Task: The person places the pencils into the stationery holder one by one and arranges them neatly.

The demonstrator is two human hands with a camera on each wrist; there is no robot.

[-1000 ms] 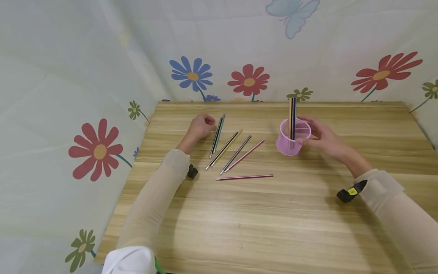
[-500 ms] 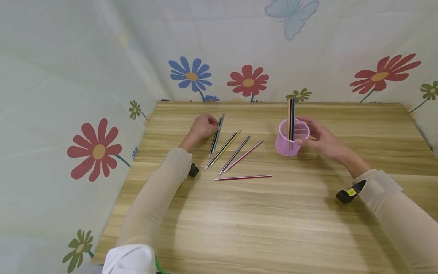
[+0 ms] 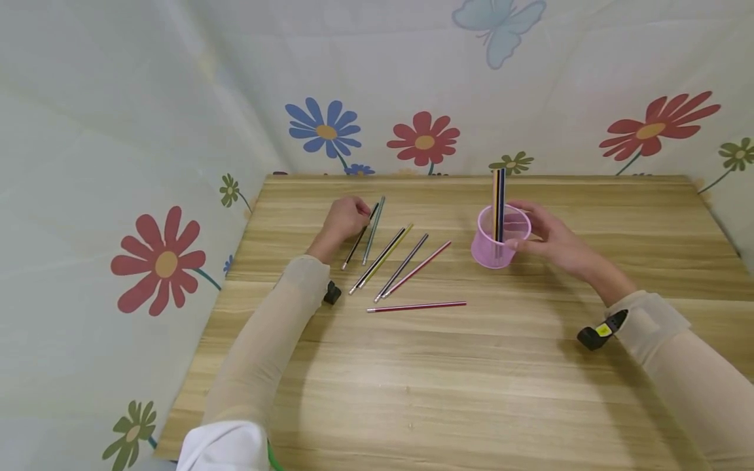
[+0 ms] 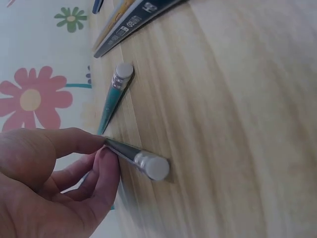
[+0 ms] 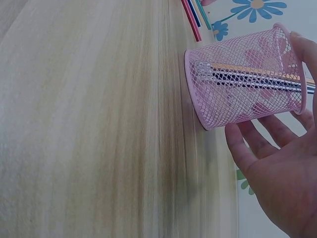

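Observation:
My left hand (image 3: pixel 346 219) pinches a black pencil (image 3: pixel 357 246) between thumb and fingertips at the table's back left. In the left wrist view, this black pencil (image 4: pixel 126 149) points its white eraser end toward the camera, low over the wood. A teal pencil (image 3: pixel 374 232) lies just to its right. My right hand (image 3: pixel 556 242) holds a pink mesh pencil cup (image 3: pixel 490 256) from the right, thumb at the rim and fingers along its side. Inside the cup several pencils (image 3: pixel 499 196) stand upright, eraser ends down, as the right wrist view shows through the mesh.
Between the hands lie a black-striped pencil (image 3: pixel 377 260), a yellow pencil (image 3: pixel 389 255), a dark purple pencil (image 3: pixel 402 267) and a pinkish-red pencil (image 3: pixel 417 269), all slanted. A red pencil (image 3: pixel 417 307) lies crosswise in front. A flower-printed curtain (image 3: pixel 377 85) borders the wooden table (image 3: pixel 471 392).
My left hand has taken hold of the black pencil and drawn it slightly left, apart from the teal one. My right hand and the cup have stayed in place.

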